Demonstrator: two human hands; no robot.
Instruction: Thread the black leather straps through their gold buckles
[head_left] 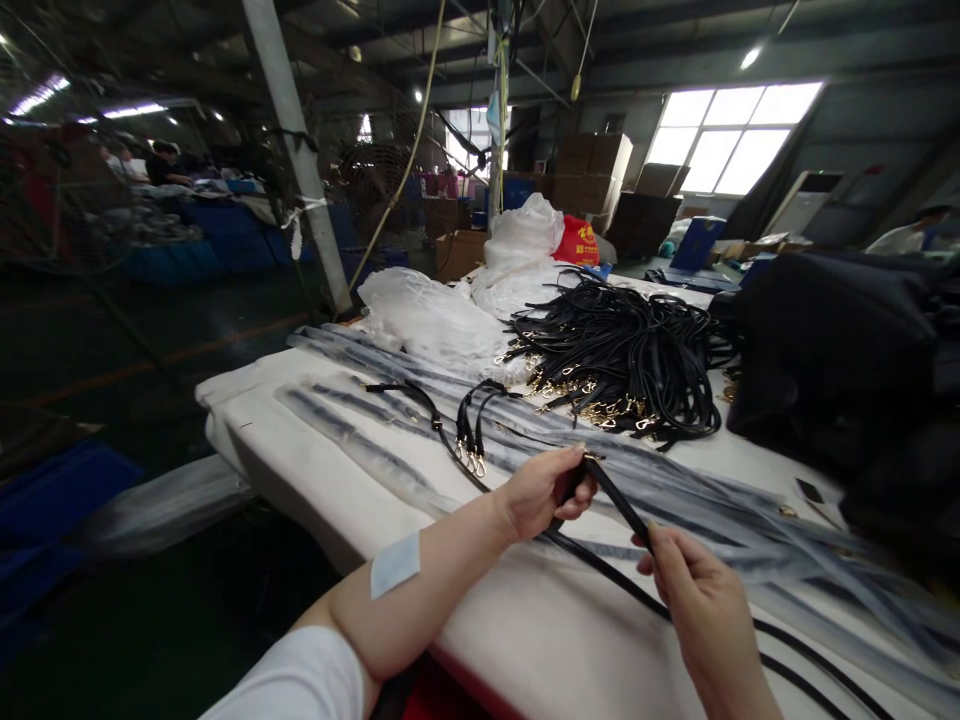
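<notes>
A black strap [619, 505] with gold-coloured metal at its upper end runs between my two hands above the table. My left hand [547, 490] is closed around the strap near that metal part. Lower and to the right, my right hand [694, 575] pinches the same strap between thumb and fingers. Beneath my hands, a long black strap [607, 574] stretches across the table towards the lower right. Left of my left hand lie a few short black straps with gold clips [470, 460]. Whether the long strap joins the held one is hidden by my left hand.
A large heap of black straps with gold clips [622, 350] lies on the white-covered table [510, 630]. Strips in clear plastic sleeves [367, 445] spread across it. White plastic bags [435, 315] sit behind. A dark bulky cover [832, 370] stands right; a metal post [296, 150] rises left.
</notes>
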